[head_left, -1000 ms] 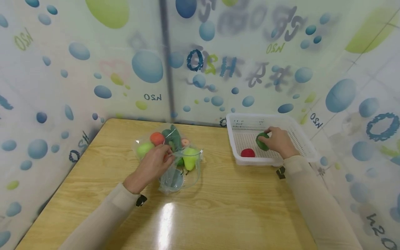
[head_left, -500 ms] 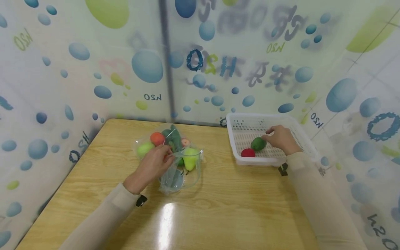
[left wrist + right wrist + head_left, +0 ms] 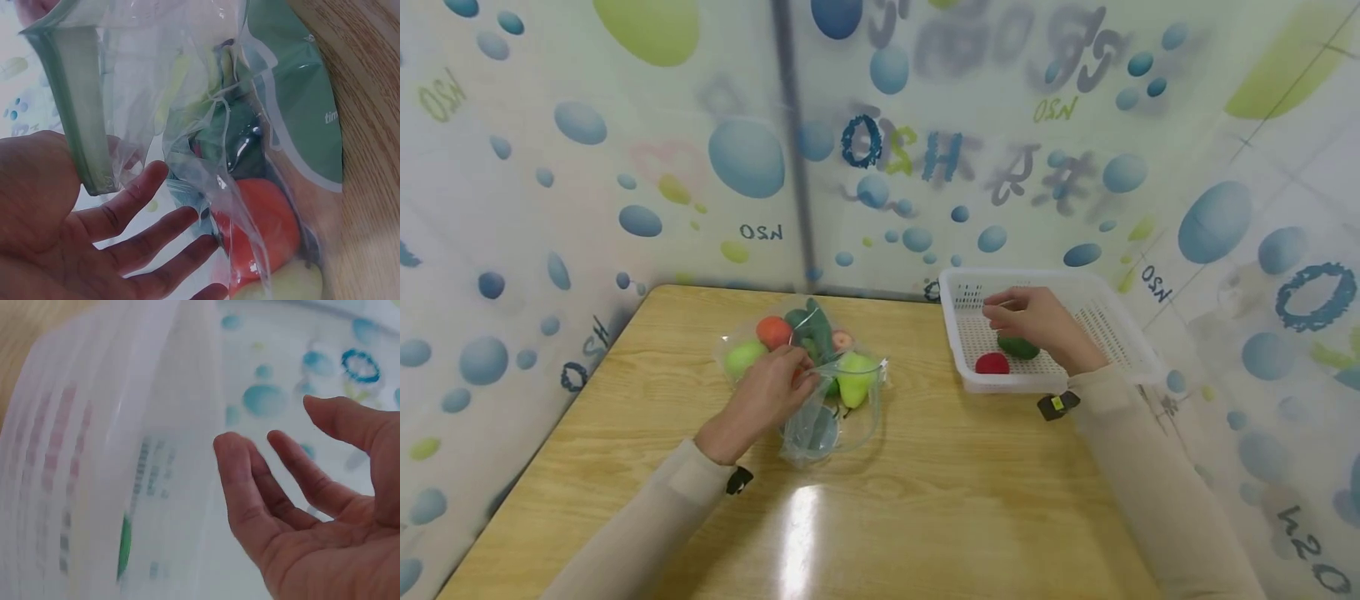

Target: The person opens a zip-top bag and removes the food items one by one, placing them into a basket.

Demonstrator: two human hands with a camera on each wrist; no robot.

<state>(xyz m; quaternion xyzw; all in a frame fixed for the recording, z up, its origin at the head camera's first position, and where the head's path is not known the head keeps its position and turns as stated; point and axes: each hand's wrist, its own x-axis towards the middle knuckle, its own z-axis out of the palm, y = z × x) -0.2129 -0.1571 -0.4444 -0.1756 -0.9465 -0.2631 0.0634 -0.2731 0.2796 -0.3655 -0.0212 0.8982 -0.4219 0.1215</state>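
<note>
My left hand pinches the edge of a clear plastic bag between thumb and forefinger, with the other fingers spread. Through the film show an orange-red round fruit, a green apple-like fruit, a dark green cucumber-like piece and a yellow-green pear. My right hand holds nothing and is over the white basket, fingers loosely bent and apart. Beneath it in the basket lie a dark green oval fruit, partly hidden by the hand, and a red round fruit.
Both the bag and the basket are on a wooden table, the basket at the back right. A wall printed with bubbles runs along the table's back, with more wall at both sides. The basket has raised, slotted sides.
My right hand lets go of the dark green fruit, leaving it beside the red one, then lifts and moves left over the basket. The left hand keeps its hold on the bag.
</note>
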